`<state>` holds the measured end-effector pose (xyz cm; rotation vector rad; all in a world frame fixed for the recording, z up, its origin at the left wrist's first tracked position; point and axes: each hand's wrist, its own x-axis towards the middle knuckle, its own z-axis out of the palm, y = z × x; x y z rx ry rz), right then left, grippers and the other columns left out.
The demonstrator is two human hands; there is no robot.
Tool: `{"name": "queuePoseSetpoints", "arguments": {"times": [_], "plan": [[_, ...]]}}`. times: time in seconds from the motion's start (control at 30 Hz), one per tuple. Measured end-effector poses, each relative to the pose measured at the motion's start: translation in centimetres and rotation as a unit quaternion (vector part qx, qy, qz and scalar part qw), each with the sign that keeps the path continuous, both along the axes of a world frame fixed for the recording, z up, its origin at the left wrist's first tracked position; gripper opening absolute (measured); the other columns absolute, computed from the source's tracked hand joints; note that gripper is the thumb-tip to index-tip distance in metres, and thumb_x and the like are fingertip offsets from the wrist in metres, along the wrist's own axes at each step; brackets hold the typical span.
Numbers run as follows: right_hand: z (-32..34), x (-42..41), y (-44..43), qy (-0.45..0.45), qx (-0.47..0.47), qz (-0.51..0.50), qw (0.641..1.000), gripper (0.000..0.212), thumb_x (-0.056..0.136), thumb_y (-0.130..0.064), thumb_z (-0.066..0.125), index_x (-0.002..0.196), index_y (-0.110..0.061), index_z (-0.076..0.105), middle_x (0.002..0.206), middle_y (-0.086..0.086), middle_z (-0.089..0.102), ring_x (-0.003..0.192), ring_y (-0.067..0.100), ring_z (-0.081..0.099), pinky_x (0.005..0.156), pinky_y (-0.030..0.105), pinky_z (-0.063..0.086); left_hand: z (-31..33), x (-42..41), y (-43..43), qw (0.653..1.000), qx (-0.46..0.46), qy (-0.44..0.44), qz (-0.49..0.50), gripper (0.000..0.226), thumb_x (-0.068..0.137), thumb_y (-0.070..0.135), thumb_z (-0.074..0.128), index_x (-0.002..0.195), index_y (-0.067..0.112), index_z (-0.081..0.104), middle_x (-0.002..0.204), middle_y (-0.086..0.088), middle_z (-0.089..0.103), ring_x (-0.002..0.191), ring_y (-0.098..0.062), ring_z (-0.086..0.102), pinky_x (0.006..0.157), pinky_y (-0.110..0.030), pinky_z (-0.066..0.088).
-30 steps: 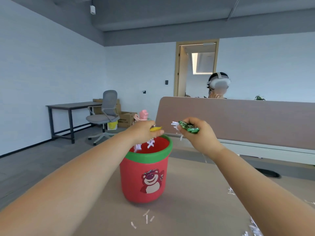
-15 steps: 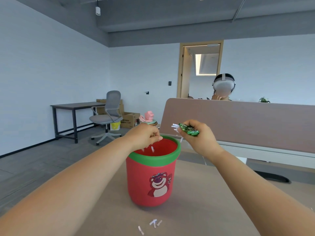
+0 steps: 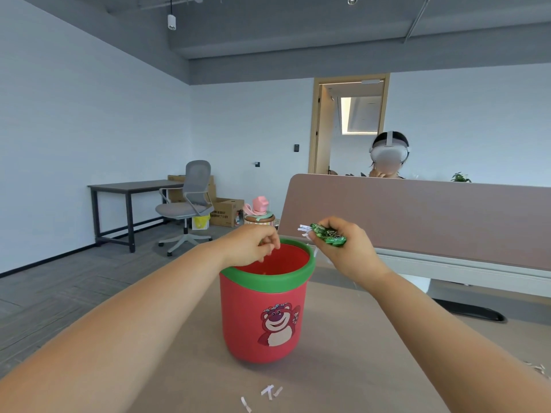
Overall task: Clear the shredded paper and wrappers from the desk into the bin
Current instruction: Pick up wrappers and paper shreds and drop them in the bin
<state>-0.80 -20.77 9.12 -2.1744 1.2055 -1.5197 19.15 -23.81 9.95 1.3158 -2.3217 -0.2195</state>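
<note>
Green wrapper point(image 3: 328, 235) and white shreds point(image 3: 304, 229) pinched in the right hand point(image 3: 343, 248), just beside the rim of the bin point(image 3: 265, 317).
Carry them over the red mouth before letting go — the left hand point(image 3: 250, 244) hovers there, fingers curled, contents unclear; loose shreds point(image 3: 268, 394) lie by the near edge of the desk point(image 3: 357, 353).

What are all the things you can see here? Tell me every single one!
desk: one, brown, foreground
bin: one, red with green rim, on desk
paper shreds: few, white, on desk before bin; more at desk's right edge
wrapper: one, green, held with some white shreds, just right of bin's rim
office chair: one, grey, far left
pink bottle: one, behind bin
left hand: over bin's mouth, fingers loosely curled, nothing seen in it
right hand: grips wrapper
</note>
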Motion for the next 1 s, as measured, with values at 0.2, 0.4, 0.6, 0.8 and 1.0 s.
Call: {"name": "queuePoseSetpoints", "arguments": {"times": [0.2, 0.4, 0.6, 0.8, 1.0], "plan": [[-0.2, 0.2, -0.2, 0.004, 0.004, 0.002, 1.0, 0.013, 0.083, -0.017, 0.064, 0.074, -0.016, 0.055, 0.066, -0.01, 0.055, 0.056, -0.008, 0.05, 0.053, 0.005, 0.038, 0.3, 0.2, 1.2, 0.997, -0.049, 0.03, 0.043, 0.039, 0.095, 0.039, 0.039, 0.081, 0.014, 0.065, 0.054, 0.003, 0.056, 0.043, -0.01, 0.049, 0.053, -0.024, 0.042], [0.9, 2.5, -1.2, -0.002, -0.015, 0.021, 1.0, 0.01, 0.084, -0.017, 0.063, 0.077, -0.015, 0.055, 0.067, -0.003, 0.057, 0.053, 0.001, 0.049, 0.051, 0.006, 0.038, -0.5, 1.9, 2.5, 0.976, -0.181, -0.023, 0.116, 0.048, 0.094, 0.041, 0.038, 0.051, 0.022, 0.043, 0.051, 0.006, 0.042, 0.053, -0.01, 0.044, 0.052, -0.029, 0.031], [2.0, 7.7, -3.5, -0.004, -0.036, 0.088, 0.995, 0.01, 0.084, -0.015, 0.063, 0.079, -0.015, 0.054, 0.066, -0.009, 0.053, 0.057, -0.01, 0.051, 0.056, 0.003, 0.037, -3.7, 4.7, 3.8, 0.964, -0.21, 0.05, 0.154, 0.03, 0.09, 0.033, 0.049, 0.061, 0.025, 0.045, 0.073, 0.008, 0.046, 0.075, -0.013, 0.047, 0.056, -0.026, 0.036], [0.1, 8.2, -6.4, 0.069, 0.038, 0.052, 0.995, 0.017, 0.083, -0.021, 0.065, 0.093, -0.009, 0.061, 0.087, 0.008, 0.062, 0.069, 0.007, 0.054, 0.058, 0.007, 0.038, -5.0, 5.4, 3.7, 0.958, -0.251, 0.054, 0.13, 0.02, 0.088, 0.028, 0.055, 0.072, 0.016, 0.054, 0.073, 0.011, 0.043, 0.072, -0.012, 0.044, 0.051, -0.015, 0.026], [0.8, 7.1, -6.1, 0.217, 0.136, 0.063, 0.965, 0.051, 0.071, -0.037, 0.074, 0.116, -0.021, 0.055, 0.114, 0.003, 0.061, 0.102, 0.019, 0.057, 0.088, 0.028, 0.045, -5.4, 5.5, 3.3, 0.949, -0.276, 0.071, 0.134, 0.041, 0.077, 0.049, 0.031, 0.07, 0.017, 0.056, 0.074, 0.006, 0.053, 0.069, -0.014, 0.051, 0.05, -0.024, 0.034]]}}
